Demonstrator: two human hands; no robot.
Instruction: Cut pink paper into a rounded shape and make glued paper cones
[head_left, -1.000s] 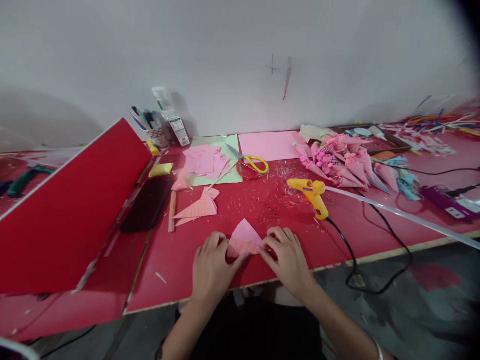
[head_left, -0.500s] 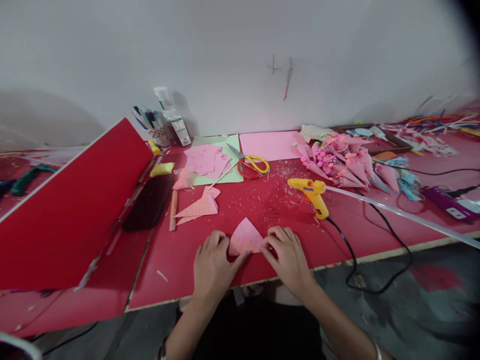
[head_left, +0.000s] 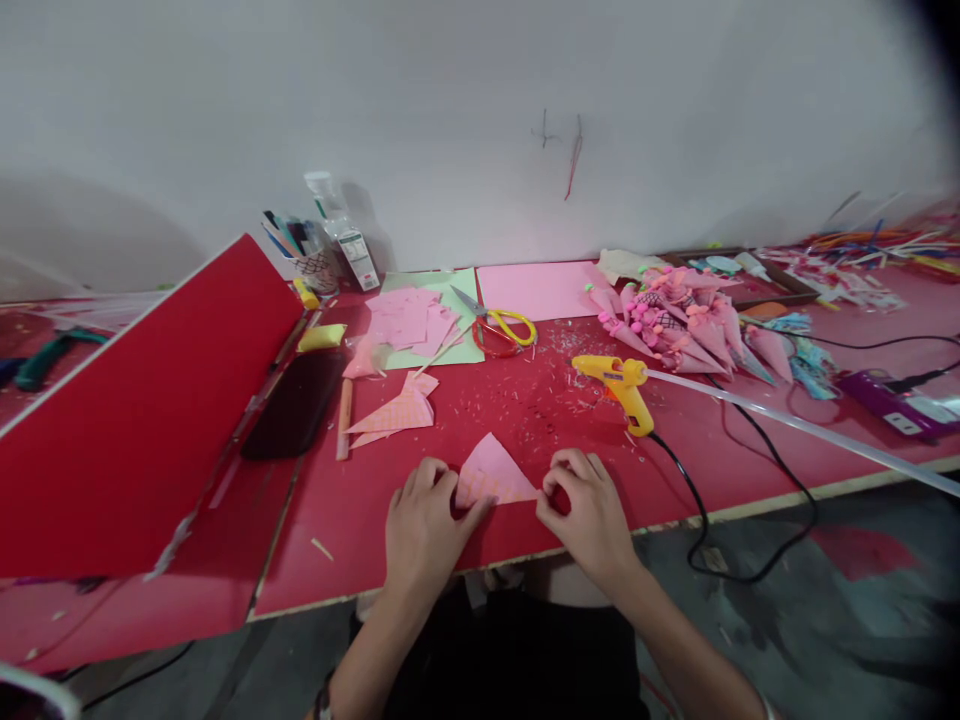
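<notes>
A piece of pink paper (head_left: 495, 470) with a faint orange pattern along its lower edge lies on the red table in front of me. My left hand (head_left: 426, 520) grips its left side, thumb on the lower edge and fingers curled. At the paper's right-hand tip, the thumb and forefinger of my right hand (head_left: 589, 510) are pinched together on the corner. Up and to the left lie similar patterned paper pieces (head_left: 401, 412). A yellow glue gun (head_left: 622, 385) with a long clear glue stick rests to the right.
Scissors (head_left: 499, 325) lie on a green sheet (head_left: 469, 345) beside pink paper squares (head_left: 405, 318). Finished pink cones (head_left: 682, 325) pile up at the back right. A dark phone (head_left: 292, 405) and a tilted red board (head_left: 150, 430) stand left. The glue gun's black cord (head_left: 697, 510) hangs over the front edge.
My right hand has slid a little to the right along the paper's edge, and more of the right-hand tip shows. My left hand stays on the left side.
</notes>
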